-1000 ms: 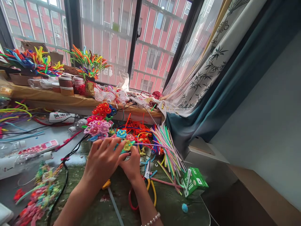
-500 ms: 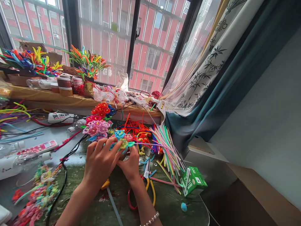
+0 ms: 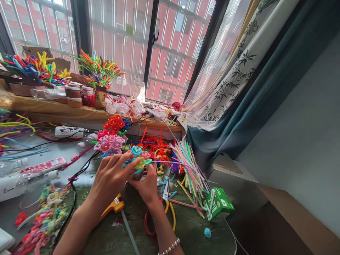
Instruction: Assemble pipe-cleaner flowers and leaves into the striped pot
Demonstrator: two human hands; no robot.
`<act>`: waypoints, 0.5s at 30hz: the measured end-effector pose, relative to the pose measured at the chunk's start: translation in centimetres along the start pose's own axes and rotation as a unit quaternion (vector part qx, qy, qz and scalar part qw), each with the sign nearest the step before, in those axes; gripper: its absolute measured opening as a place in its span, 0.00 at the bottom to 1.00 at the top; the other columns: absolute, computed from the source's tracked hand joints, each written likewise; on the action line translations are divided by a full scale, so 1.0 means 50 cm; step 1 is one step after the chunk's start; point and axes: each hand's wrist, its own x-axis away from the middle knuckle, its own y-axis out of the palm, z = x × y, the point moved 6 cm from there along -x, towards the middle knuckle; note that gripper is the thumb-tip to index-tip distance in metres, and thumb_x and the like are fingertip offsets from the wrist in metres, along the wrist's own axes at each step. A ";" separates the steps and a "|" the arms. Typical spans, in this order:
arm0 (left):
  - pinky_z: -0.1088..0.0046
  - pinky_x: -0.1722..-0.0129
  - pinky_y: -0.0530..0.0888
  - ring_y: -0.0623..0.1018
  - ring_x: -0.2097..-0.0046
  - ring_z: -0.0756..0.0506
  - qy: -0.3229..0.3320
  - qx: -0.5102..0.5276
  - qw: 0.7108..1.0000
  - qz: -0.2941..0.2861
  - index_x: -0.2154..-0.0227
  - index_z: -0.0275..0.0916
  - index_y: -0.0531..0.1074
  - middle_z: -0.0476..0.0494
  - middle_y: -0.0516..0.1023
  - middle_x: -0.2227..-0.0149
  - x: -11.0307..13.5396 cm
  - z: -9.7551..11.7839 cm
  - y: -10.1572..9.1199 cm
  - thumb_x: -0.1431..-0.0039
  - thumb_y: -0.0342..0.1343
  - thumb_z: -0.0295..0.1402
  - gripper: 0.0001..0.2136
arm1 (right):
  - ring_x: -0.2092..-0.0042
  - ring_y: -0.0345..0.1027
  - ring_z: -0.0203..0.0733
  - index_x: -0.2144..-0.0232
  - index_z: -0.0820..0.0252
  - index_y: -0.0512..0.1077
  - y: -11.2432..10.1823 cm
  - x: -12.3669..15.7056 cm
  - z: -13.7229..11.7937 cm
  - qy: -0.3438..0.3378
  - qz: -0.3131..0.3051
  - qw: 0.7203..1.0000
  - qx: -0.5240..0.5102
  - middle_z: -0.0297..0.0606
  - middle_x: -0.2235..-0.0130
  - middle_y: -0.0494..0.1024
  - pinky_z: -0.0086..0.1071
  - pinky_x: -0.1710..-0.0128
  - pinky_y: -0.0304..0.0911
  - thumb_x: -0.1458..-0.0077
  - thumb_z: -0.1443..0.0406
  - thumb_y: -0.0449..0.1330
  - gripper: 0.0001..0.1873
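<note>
My left hand [image 3: 113, 175] is closed over the near side of a small pot of fuzzy pipe-cleaner flowers [image 3: 141, 163], its fingertips at the yellow bloom. The pot's dark round side [image 3: 137, 175] shows between my hands. My right hand [image 3: 147, 184] grips this pot from the right, thumb toward the front; part of its fingers is hidden behind. Blue, pink and yellow blooms with a green leaf stick up above the fingers. Just behind stands a taller bunch of red and pink pipe-cleaner flowers [image 3: 110, 142]. A yellow glue gun [image 3: 115, 205] lies under my left forearm.
Scissors [image 3: 166, 193] with looped handles lie beside my right wrist. Pastel pipe cleaners [image 3: 190, 170] spread at the right, by a green box [image 3: 219, 204] and a blue pom-pom [image 3: 207, 232]. Black cables [image 3: 73, 191] and plastic bottles [image 3: 29, 180] occupy the left.
My left hand has tilted and slid slightly lower, its fingers flatter across the flowers. More of the pot and of the glue gun shows. My right hand keeps its grip nearly in place.
</note>
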 end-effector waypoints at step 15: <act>0.60 0.52 0.68 0.76 0.51 0.36 -0.034 0.003 0.999 -0.011 0.40 0.37 0.67 0.34 0.77 0.49 0.029 -0.002 -0.001 0.33 0.54 0.36 0.21 | 0.66 0.69 0.43 0.65 0.60 0.74 0.001 -0.003 0.021 0.032 -0.011 0.999 -0.025 0.35 0.66 0.75 0.34 0.66 0.64 0.64 0.61 0.75 0.22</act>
